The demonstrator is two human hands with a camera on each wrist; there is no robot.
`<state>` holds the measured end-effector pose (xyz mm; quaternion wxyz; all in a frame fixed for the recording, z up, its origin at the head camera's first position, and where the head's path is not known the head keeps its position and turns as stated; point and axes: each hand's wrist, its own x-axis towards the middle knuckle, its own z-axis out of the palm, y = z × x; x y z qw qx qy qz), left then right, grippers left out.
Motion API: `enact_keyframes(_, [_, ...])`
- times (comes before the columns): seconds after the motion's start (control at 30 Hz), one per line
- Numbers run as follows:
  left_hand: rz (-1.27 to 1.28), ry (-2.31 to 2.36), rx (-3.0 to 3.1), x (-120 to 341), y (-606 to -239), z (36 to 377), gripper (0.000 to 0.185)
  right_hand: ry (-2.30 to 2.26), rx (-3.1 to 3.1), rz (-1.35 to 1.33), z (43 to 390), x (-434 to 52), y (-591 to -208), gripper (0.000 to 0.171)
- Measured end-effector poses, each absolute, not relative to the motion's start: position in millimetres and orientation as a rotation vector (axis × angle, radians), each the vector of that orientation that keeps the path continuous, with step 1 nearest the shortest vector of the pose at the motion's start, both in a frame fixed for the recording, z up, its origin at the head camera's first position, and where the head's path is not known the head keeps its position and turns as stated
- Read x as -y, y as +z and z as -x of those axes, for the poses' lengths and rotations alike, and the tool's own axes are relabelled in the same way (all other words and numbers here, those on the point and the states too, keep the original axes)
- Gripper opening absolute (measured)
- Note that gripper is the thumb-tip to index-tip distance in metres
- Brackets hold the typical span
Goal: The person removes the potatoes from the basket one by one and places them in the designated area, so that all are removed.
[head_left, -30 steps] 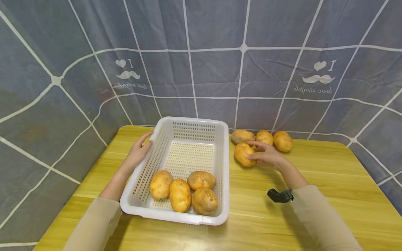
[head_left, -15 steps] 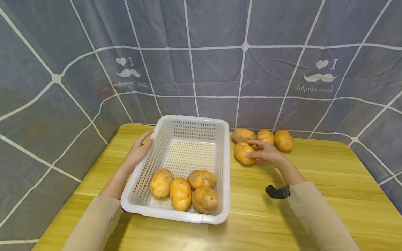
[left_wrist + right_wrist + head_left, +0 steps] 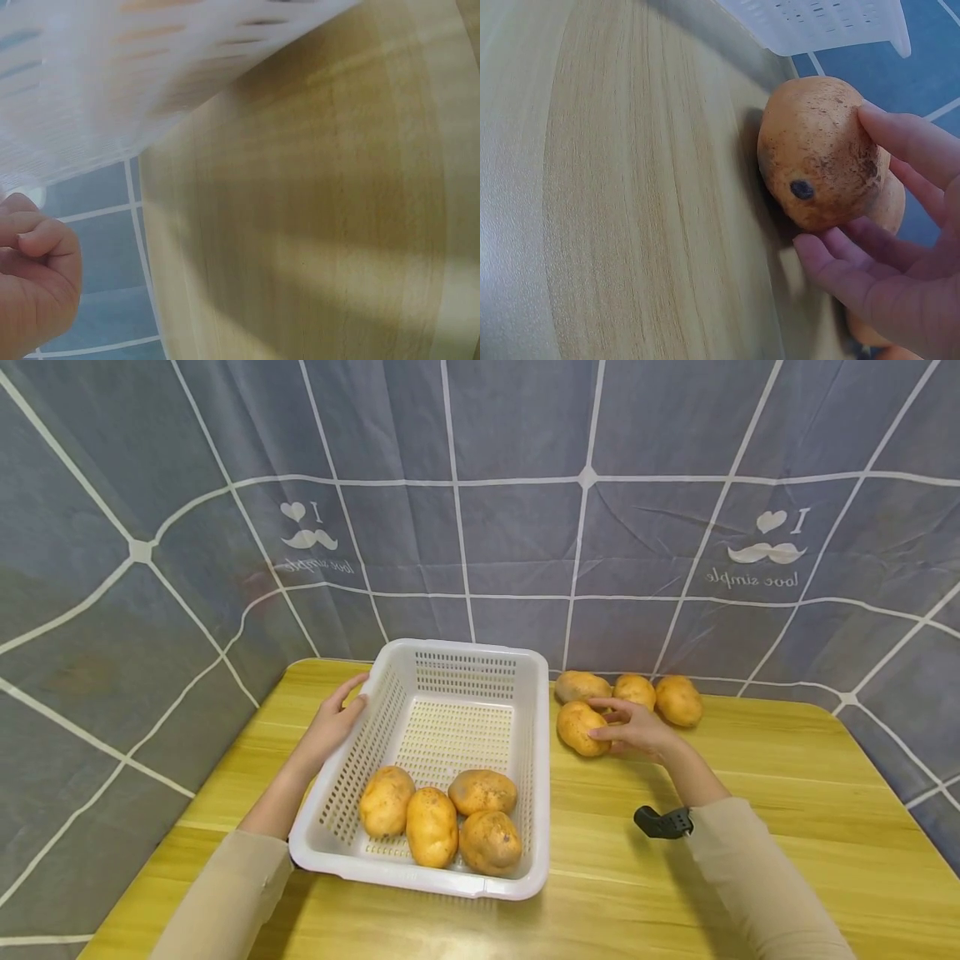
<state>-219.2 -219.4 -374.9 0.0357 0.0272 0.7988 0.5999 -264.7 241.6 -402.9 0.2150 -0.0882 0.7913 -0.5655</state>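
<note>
In the head view, my left hand (image 3: 330,725) holds the upper left rim of a white perforated plastic basket (image 3: 542,760). The left wrist view shows that hand (image 3: 37,277) with bent fingers beside the basket wall (image 3: 82,97). My right hand (image 3: 637,728) grips a potato (image 3: 579,727) to the right of the basket. Thumb and fingers lie on opposite sides of this potato (image 3: 817,154) in the right wrist view, where a dark spot marks its skin. It is low over the table; whether it touches the wood I cannot tell.
Several potatoes (image 3: 432,827) lie at the basket's near end. Behind my right hand are three more: one on the left (image 3: 581,687), one in the middle (image 3: 634,688), one on the right (image 3: 678,700). A grey curtain (image 3: 517,543) backs the wooden table (image 3: 795,793).
The potato in my right hand has shifted very slightly left, towards the basket. My left hand and the basket stay put; the head view bobs a little.
</note>
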Motion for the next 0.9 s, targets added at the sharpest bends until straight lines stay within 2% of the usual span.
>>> enact_keyframes(0.23, [-0.079, 1.852, -2.431, 213, -362, 213, 0.051, -1.545, -2.203, 0.255, 266, -243, -401, 0.066])
enact_keyframes(0.5, [-0.088, 1.833, -2.462, 220, -375, 222, 0.052, -1.587, -2.208, 0.232, 266, -246, -387, 0.066])
enact_keyframes(0.9, [-0.098, 1.860, -2.433, 219, -374, 219, 0.052, -1.585, -2.252, 0.308, 265, -234, -355, 0.065])
